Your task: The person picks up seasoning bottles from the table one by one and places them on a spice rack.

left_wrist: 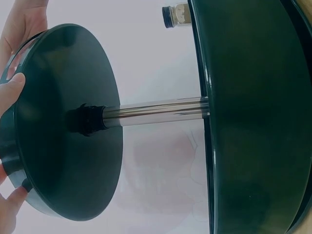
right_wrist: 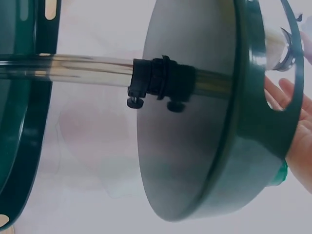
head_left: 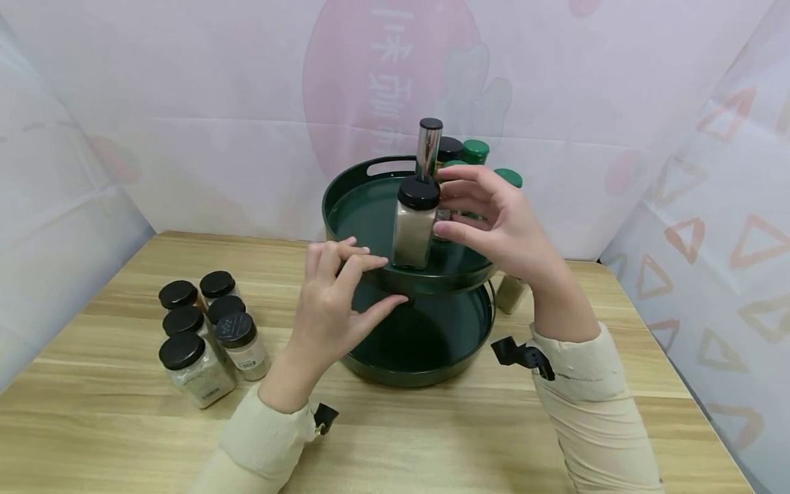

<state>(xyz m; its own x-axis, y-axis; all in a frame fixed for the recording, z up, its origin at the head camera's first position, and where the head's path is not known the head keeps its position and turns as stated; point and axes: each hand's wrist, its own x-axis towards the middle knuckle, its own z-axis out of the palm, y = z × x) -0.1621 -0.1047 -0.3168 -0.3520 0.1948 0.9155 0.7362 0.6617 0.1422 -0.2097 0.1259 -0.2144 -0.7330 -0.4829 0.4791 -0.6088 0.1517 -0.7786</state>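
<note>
A dark green two-tier round tray stand rises on a central metal pole. On its upper tier, near the front rim, stands a square spice jar with a black lid and pale contents. My right hand is just right of this jar, fingers loosely bent and thumb tip at its side. Part of a smaller jar shows between thumb and fingers; whether the hand touches it is unclear. My left hand has its extended fingers at the upper tier's front-left rim, thumb lower down.
Several black-lidded spice jars stand grouped on the wooden table at left. Bottles with green lids are behind my right hand. Another jar stands by the lower tier's right side. A printed cloth hangs behind.
</note>
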